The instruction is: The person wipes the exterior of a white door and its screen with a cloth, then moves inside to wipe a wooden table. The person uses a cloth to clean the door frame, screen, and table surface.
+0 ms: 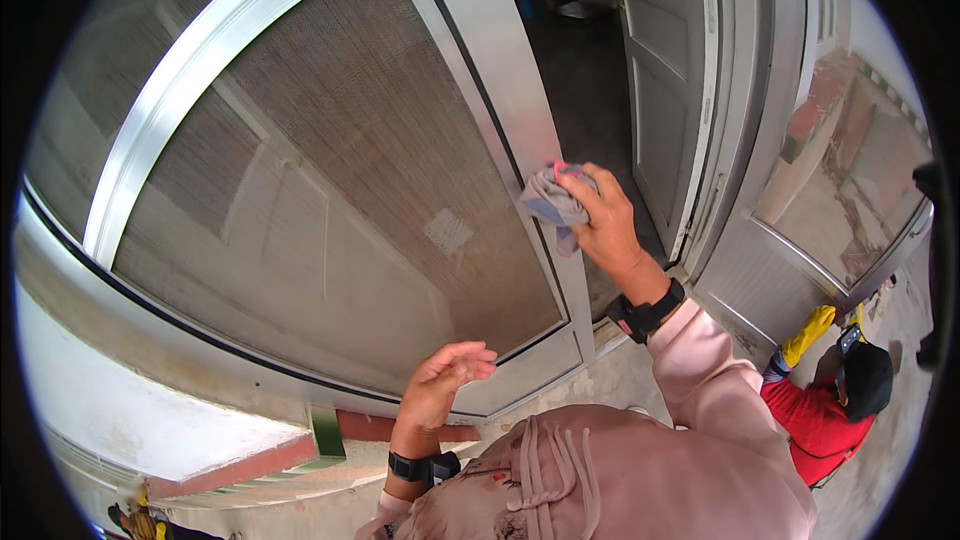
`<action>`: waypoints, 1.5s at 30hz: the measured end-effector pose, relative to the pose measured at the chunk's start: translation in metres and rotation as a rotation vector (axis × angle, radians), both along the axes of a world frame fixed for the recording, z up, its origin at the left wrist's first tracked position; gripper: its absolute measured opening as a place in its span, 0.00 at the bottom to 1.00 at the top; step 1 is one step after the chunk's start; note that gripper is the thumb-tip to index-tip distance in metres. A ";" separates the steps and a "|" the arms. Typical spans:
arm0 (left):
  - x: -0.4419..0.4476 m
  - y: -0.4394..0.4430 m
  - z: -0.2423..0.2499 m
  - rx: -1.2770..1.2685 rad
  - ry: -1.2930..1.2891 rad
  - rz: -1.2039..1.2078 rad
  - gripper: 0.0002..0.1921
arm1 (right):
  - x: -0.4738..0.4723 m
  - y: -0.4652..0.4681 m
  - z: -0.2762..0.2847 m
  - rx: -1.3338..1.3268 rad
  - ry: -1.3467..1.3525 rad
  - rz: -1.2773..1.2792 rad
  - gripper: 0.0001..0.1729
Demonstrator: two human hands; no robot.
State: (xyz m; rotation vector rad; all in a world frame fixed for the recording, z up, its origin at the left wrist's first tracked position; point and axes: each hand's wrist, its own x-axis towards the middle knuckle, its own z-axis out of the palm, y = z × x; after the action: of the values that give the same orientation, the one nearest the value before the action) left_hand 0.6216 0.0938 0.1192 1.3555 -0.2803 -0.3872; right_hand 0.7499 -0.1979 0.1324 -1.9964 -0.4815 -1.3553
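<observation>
My right hand (pixel 611 221) grips a bunched grey cloth (pixel 556 199) with pink and bluish patches. The cloth lies against the metal frame (pixel 517 82) of a screened door or window panel, along its right upright. Before me the mesh screen (pixel 360 127) fills the frame, and a small pale patch (pixel 448 231) shows on it. My left hand (pixel 448 373) is raised near the panel's lower edge, holding nothing, its fingers slightly bent. Whether its fingertips touch the frame cannot be told.
Right of the panel is a dark doorway with a grey inner door (pixel 664 82) standing ajar. A metal door with a glass pane (pixel 847 165) is at far right. A person in red (pixel 821 416) with yellow gloves crouches beside it. Another person (pixel 150 521) is at lower left.
</observation>
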 end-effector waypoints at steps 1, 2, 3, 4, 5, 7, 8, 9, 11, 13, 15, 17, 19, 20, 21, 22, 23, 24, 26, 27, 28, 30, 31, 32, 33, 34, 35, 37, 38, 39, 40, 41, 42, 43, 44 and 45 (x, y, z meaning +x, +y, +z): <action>0.001 0.001 -0.001 0.001 0.001 -0.004 0.17 | 0.006 0.000 0.024 0.002 -0.053 -0.007 0.34; 0.001 0.002 -0.003 0.001 0.004 -0.014 0.17 | 0.012 0.000 0.051 0.000 -0.124 0.003 0.33; 0.002 0.002 -0.005 -0.004 0.001 -0.023 0.17 | 0.019 0.001 0.080 -0.010 -0.166 0.007 0.31; 0.003 0.003 -0.007 -0.008 -0.001 -0.036 0.17 | 0.025 0.002 0.109 0.007 -0.250 0.010 0.30; 0.003 0.004 -0.010 -0.010 -0.003 -0.051 0.17 | 0.030 0.003 0.135 0.006 -0.301 0.012 0.29; 0.004 0.005 -0.016 -0.036 0.002 -0.057 0.16 | 0.038 0.006 0.178 0.027 -0.382 -0.008 0.27; 0.004 0.006 -0.019 -0.037 0.009 -0.049 0.16 | 0.038 0.009 0.188 0.053 -0.357 -0.032 0.26; 0.004 0.007 -0.021 -0.038 0.018 -0.039 0.16 | 0.038 0.010 0.193 0.074 -0.349 -0.046 0.26; 0.005 0.009 -0.025 -0.053 0.022 -0.043 0.16 | 0.033 0.010 0.184 0.120 -0.359 0.020 0.25; 0.007 0.009 -0.027 -0.073 0.031 -0.041 0.15 | 0.027 0.011 0.157 0.160 -0.256 0.045 0.27; 0.012 0.006 -0.030 -0.065 0.060 -0.072 0.15 | 0.019 0.009 0.119 0.164 -0.185 0.038 0.30; 0.016 0.000 -0.034 -0.055 0.081 -0.114 0.16 | 0.007 0.004 0.074 0.115 -0.063 0.024 0.31; 0.023 -0.010 -0.038 -0.024 0.082 -0.178 0.16 | -0.010 -0.005 0.028 0.058 0.141 0.089 0.31; 0.026 -0.017 -0.041 -0.015 0.079 -0.210 0.16 | -0.022 -0.011 0.004 -0.008 0.339 0.072 0.31; 0.029 -0.024 -0.043 0.045 0.063 -0.238 0.16 | -0.034 -0.017 -0.018 -0.075 0.544 0.048 0.30; 0.034 -0.033 -0.045 0.093 0.043 -0.265 0.16 | -0.044 -0.025 -0.037 -0.106 0.649 -0.016 0.28; 0.039 -0.041 -0.047 0.141 0.020 -0.290 0.17 | -0.053 -0.034 -0.054 -0.140 0.764 -0.090 0.26; 0.043 -0.050 -0.049 0.182 0.028 -0.308 0.17 | -0.063 -0.043 -0.068 -0.101 0.822 -0.124 0.25; 0.053 -0.066 -0.051 0.267 -0.033 -0.375 0.17 | -0.073 -0.068 -0.089 -0.018 0.931 -0.192 0.24; 0.055 -0.072 -0.053 0.307 -0.067 -0.402 0.17 | -0.079 -0.079 -0.098 0.030 0.977 -0.220 0.23; 0.057 -0.078 -0.054 0.345 -0.048 -0.420 0.17 | -0.083 -0.089 -0.107 0.079 1.018 -0.247 0.23; 0.059 -0.090 -0.057 0.423 -0.104 -0.440 0.17 | -0.088 -0.113 -0.126 0.170 1.028 -0.257 0.23; 0.060 -0.097 -0.058 0.479 -0.126 -0.445 0.17 | -0.088 -0.125 -0.134 0.209 1.026 -0.262 0.23; 0.063 -0.105 -0.059 0.484 -0.136 -0.436 0.17 | -0.083 -0.137 -0.141 0.267 1.075 -0.263 0.25; 0.073 -0.120 -0.050 0.504 -0.132 -0.427 0.17 | -0.073 -0.154 -0.139 0.331 1.116 -0.249 0.25; 0.075 -0.129 -0.052 0.515 -0.154 -0.416 0.17 | -0.071 -0.164 -0.145 0.391 1.159 -0.254 0.26; 0.080 -0.140 -0.049 0.537 -0.161 -0.413 0.17 | -0.066 -0.176 -0.148 0.461 1.208 -0.260 0.27; 0.094 -0.168 -0.043 0.577 -0.202 -0.412 0.17 | -0.047 -0.201 -0.149 0.440 1.252 -0.228 0.25; 0.101 -0.183 -0.042 0.564 -0.191 -0.403 0.17 | -0.037 -0.211 -0.149 0.407 1.268 -0.218 0.25; 0.107 -0.195 -0.043 0.559 -0.177 -0.392 0.17 | -0.029 -0.219 -0.150 0.375 1.305 -0.220 0.25; 0.116 -0.210 -0.040 0.551 -0.155 -0.379 0.17 | -0.016 -0.230 -0.146 0.248 1.306 -0.220 0.21; 0.122 -0.220 -0.042 0.571 -0.162 -0.380 0.17 | -0.007 -0.240 -0.145 0.358 1.303 -0.002 0.20; 0.129 -0.232 -0.043 0.582 -0.172 -0.377 0.17 | 0.002 -0.252 -0.141 0.461 1.286 0.215 0.18; 0.134 -0.241 -0.044 0.591 -0.195 -0.365 0.17 | 0.010 -0.260 -0.138 0.568 1.228 0.477 0.17; 0.138 -0.248 -0.045 0.583 -0.188 -0.360 0.17 | 0.017 -0.264 -0.136 0.679 1.163 0.626 0.16; 0.141 -0.255 -0.046 0.558 -0.155 -0.363 0.17 | 0.025 -0.268 -0.133 0.802 1.176 0.658 0.15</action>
State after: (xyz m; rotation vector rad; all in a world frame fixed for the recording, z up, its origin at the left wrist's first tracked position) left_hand 0.7625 -0.1615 0.0737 1.8914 -0.5811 -0.6999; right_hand 0.7746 -0.4660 -0.0007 -1.3938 0.0157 0.1521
